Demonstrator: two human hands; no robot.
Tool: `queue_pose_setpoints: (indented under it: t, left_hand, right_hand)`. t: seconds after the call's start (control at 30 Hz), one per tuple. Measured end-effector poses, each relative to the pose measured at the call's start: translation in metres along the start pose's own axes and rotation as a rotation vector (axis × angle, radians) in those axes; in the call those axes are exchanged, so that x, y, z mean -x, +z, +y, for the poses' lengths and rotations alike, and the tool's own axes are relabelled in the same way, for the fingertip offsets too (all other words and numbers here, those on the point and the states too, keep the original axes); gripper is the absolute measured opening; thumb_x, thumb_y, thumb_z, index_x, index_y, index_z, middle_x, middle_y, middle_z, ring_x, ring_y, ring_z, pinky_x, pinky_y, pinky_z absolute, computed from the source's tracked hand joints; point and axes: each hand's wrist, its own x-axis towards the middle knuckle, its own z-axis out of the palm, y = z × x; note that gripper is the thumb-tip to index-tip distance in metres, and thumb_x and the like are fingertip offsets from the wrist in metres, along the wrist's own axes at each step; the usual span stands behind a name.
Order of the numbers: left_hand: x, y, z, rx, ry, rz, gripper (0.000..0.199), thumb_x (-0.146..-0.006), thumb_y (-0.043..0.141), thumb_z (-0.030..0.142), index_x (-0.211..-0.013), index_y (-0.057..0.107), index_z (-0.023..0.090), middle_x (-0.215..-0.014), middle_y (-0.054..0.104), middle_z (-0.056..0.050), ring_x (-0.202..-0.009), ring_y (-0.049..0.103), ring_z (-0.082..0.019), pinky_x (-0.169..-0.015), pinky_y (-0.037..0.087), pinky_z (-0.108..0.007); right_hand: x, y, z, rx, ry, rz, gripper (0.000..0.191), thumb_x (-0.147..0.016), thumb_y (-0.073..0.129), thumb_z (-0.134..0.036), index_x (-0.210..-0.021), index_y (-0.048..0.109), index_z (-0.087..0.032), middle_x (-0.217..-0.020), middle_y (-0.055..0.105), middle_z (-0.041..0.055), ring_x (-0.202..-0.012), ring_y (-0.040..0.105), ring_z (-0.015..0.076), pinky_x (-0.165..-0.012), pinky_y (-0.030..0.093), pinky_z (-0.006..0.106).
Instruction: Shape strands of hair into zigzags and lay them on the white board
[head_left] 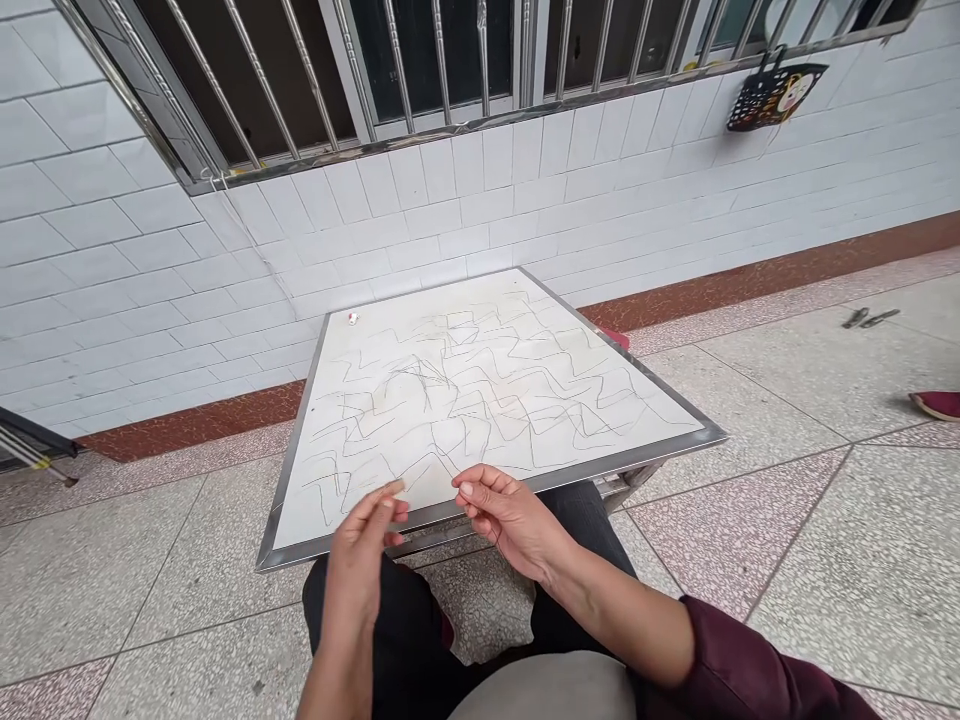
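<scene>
A low table (300, 540) with a white top and grey metal rim stands before me, strewn with many thin, dark, bent strands that look like fine wire (525, 372). My right hand (510, 515) is above the near edge, thumb and forefinger pinched on one thin wire (445, 464), part of which angles up from the fingertips. My left hand (362, 545) is a short way to the left over the same edge, its fingers curled and thumb close to the forefinger. Whatever lies between those fingertips is too fine to make out.
A small red-and-white object (353, 319) sits at the table's far left corner. Behind rises a white tiled wall (450, 215) with barred windows, where a black basket (778, 95) hangs. On the speckled floor (757, 400) at right, a red shoe (937, 404) shows.
</scene>
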Motion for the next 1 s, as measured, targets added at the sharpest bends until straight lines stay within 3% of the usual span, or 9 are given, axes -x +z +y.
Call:
queue_pose_setpoints:
  t: [0.1, 0.23, 0.4, 0.47, 0.7, 1.0]
  left_hand:
    - [0.013, 0.026, -0.006, -0.022, 0.039, -0.162, 0.040, -0.076, 0.072, 0.047, -0.105, 0.075, 0.019, -0.097, 0.075, -0.008, -0.086, 0.065, -0.021, -0.063, 0.049, -0.026]
    - [0.021, 0.043, -0.006, 0.035, 0.093, -0.153, 0.027, -0.078, 0.072, 0.042, -0.094, 0.077, 0.021, -0.093, 0.075, -0.004, -0.079, 0.062, -0.016, -0.066, 0.047, -0.025]
    - [0.016, 0.036, -0.007, 0.126, 0.068, -0.046, 0.024, -0.077, 0.074, 0.040, -0.088, 0.077, 0.020, -0.086, 0.073, -0.003, -0.076, 0.062, -0.015, -0.062, 0.046, -0.024]
    - [0.015, 0.033, -0.007, 0.131, 0.055, -0.021, 0.027, -0.076, 0.074, 0.041, -0.089, 0.077, 0.018, -0.085, 0.073, -0.004, -0.077, 0.063, -0.016, -0.062, 0.046, -0.024]
    - [0.019, 0.033, -0.004, 0.153, 0.050, 0.064, 0.032, -0.074, 0.076, 0.044, -0.090, 0.075, 0.016, -0.074, 0.069, -0.003, -0.069, 0.061, -0.014, -0.060, 0.047, -0.023]
    - [0.025, 0.034, -0.003, 0.151, 0.099, -0.051, 0.029, -0.075, 0.078, 0.036, -0.097, 0.074, 0.019, -0.072, 0.065, 0.002, -0.064, 0.057, -0.010, -0.065, 0.048, -0.021]
  right_hand:
    - [0.000, 0.003, 0.007, 0.024, 0.009, -0.035, 0.031, -0.067, 0.085, -0.037, -0.083, 0.067, -0.018, -0.075, 0.064, -0.0010, -0.059, 0.050, 0.0071, -0.048, 0.035, 0.017]
    - [0.001, 0.007, 0.017, 0.091, -0.016, -0.076, 0.029, -0.069, 0.082, -0.038, -0.079, 0.066, -0.017, -0.073, 0.062, -0.0016, -0.061, 0.051, 0.0072, -0.048, 0.037, 0.016]
    - [0.003, 0.004, 0.027, 0.320, -0.139, -0.198, 0.029, -0.075, 0.076, -0.038, -0.098, 0.069, -0.021, -0.086, 0.064, 0.0010, -0.076, 0.059, 0.0124, -0.053, 0.048, 0.019]
    - [0.004, 0.002, 0.031, 0.433, -0.218, -0.192, 0.030, -0.078, 0.073, -0.036, -0.104, 0.069, -0.023, -0.087, 0.063, 0.0011, -0.078, 0.059, 0.0131, -0.053, 0.051, 0.020]
    - [0.006, 0.000, 0.039, 0.545, -0.366, -0.096, 0.017, -0.083, 0.069, -0.035, -0.094, 0.069, -0.022, -0.085, 0.059, -0.0001, -0.065, 0.056, 0.0095, -0.048, 0.053, 0.019]
    - [0.002, 0.002, 0.033, 0.266, -0.156, -0.166, 0.026, -0.079, 0.074, -0.042, -0.087, 0.067, -0.018, -0.067, 0.059, -0.0040, -0.048, 0.050, 0.0054, -0.040, 0.046, 0.016]
